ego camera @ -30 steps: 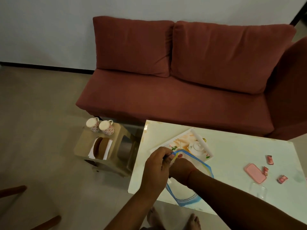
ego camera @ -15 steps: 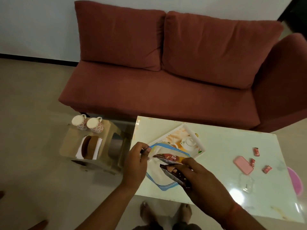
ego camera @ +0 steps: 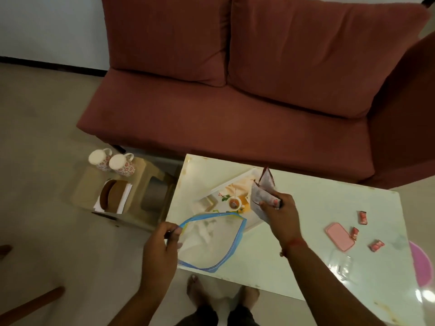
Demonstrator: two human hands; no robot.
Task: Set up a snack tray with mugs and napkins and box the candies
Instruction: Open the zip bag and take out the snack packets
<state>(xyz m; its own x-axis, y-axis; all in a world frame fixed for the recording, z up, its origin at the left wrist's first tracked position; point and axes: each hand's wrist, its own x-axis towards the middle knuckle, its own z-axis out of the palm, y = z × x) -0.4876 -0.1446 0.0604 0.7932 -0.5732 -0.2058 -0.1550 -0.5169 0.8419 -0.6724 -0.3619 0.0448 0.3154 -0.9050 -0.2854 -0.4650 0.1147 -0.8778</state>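
Observation:
My left hand pinches the rim of a clear zip bag with a blue edge, held open over the table's near left corner. My right hand grips snack packets above the printed tray. Two floral mugs and a napkin holder stand on a low stool to the left. Three red candies lie around a pink lid, with a clear box nearer me.
The white table stands in front of a red sofa. A pink round object sits off the table's right edge. My bare feet are under the near edge. Wooden legs show at the lower left.
My right hand has pulled the snack packets out of the zip bag and lifted them up and right over the tray. My left hand still holds the bag's rim open.

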